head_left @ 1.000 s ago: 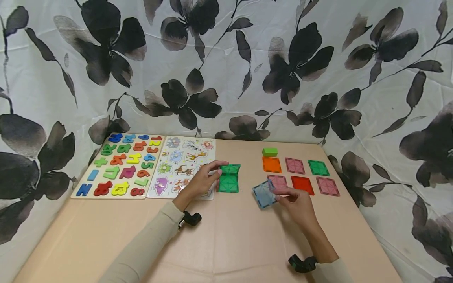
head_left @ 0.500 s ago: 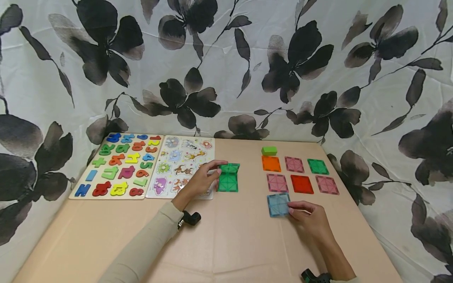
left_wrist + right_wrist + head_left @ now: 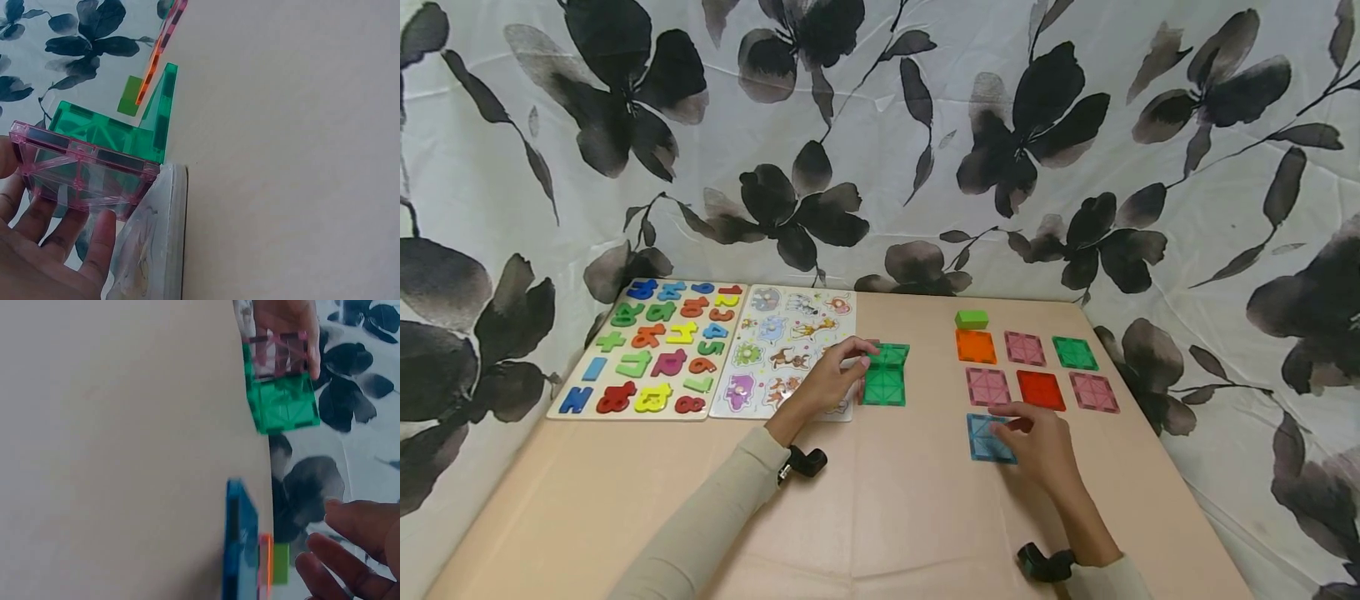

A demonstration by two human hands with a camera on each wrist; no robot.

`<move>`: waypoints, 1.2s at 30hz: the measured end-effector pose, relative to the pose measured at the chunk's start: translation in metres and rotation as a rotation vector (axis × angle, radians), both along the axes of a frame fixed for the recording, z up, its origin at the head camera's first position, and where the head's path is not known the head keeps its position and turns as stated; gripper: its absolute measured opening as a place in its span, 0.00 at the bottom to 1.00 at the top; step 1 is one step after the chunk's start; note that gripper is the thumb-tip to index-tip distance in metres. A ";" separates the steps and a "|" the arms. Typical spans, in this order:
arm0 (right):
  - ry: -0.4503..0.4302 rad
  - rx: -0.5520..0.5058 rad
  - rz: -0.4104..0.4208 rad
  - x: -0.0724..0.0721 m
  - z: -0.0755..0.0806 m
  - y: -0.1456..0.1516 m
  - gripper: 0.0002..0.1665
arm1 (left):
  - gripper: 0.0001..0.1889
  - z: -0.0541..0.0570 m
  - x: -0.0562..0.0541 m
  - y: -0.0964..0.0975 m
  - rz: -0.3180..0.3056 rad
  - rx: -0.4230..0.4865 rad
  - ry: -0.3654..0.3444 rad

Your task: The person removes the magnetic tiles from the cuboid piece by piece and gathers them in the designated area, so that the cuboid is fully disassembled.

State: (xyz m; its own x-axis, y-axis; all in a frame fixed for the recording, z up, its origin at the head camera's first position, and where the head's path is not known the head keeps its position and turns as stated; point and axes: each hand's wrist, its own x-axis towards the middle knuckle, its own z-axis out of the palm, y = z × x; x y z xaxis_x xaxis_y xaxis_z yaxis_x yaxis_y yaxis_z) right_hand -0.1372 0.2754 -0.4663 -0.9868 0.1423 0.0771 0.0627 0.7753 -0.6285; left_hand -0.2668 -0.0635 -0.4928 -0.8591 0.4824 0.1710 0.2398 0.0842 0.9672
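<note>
My left hand [image 3: 822,382] grips an upright pink see-through magnetic tile [image 3: 94,172], fingers on its near face and thumb at its edge. That tile stands against a green magnetic tile [image 3: 883,387] lying flat; another green tile [image 3: 164,119] rises beside it. My right hand [image 3: 1041,440] hovers over a blue magnetic tile [image 3: 985,448] flat on the table. In the right wrist view its fingers [image 3: 337,569] are spread, apart from the blue tile's edge.
Right of centre lie an orange tile [image 3: 975,347], a red tile [image 3: 1041,392], several pink tiles [image 3: 1024,351], another green tile [image 3: 1075,355] and a lime block [image 3: 972,320]. A letter puzzle board [image 3: 576,417] and an animal board [image 3: 721,408] lie at left. Floral cloth [image 3: 910,150] hangs behind.
My right hand has brought the blue tile over from the left, set it down below the pink tile and let go. My left hand has stayed at the green tiles.
</note>
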 end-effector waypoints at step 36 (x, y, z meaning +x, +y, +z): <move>0.230 -0.017 0.353 -0.139 0.010 -0.118 0.11 | 0.14 0.002 0.003 0.000 0.012 -0.029 -0.033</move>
